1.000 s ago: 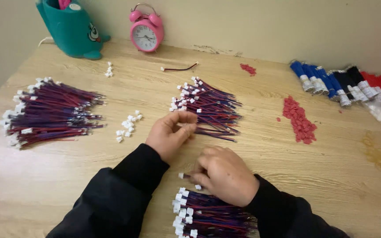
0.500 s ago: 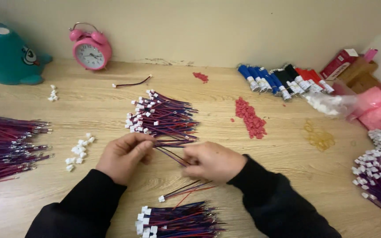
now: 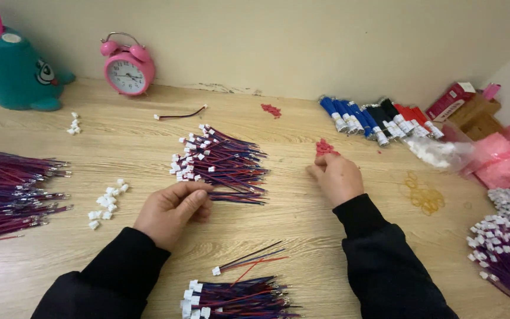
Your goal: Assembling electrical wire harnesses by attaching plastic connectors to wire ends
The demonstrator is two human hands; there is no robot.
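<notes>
Head view: the central wire bundle (image 3: 222, 165) lies just beyond the left hand (image 3: 175, 207), touching its fingertips. This is a sheaf of red-and-blue leads with white plug connectors at the end away and to the left of that hand, and bare tips fanning toward the right. Its long axis runs roughly left to right across the wooden table (image 3: 302, 224), tilted slightly so the connector end sits farther off. The left hand is clearly the nearer one; its fingers curl loosely, thumb against forefinger at the bundle's near edge, and whether a single lead is pinched there I cannot tell.

The right hand (image 3: 336, 177) is apart from the bundle, off to its right, knuckles up and fingers folded down over a small heap of red pieces (image 3: 324, 147) that shows just beyond it. Whether it holds any I cannot tell.

Nearer than both hands, between the black sleeves, a few loose leads (image 3: 249, 261) lie above a second wire bundle (image 3: 237, 298) at the bottom edge. Left of the left hand sit scattered white connectors (image 3: 106, 202), and farther left a large wire pile (image 3: 13, 192). Far beyond the left hand stand a pink alarm clock (image 3: 128, 66) and a teal pen holder (image 3: 10, 65). Beyond the right hand lie blue, black and red bound wire bunches (image 3: 379, 118), with yellow rubber bands (image 3: 423, 195) to its right.
</notes>
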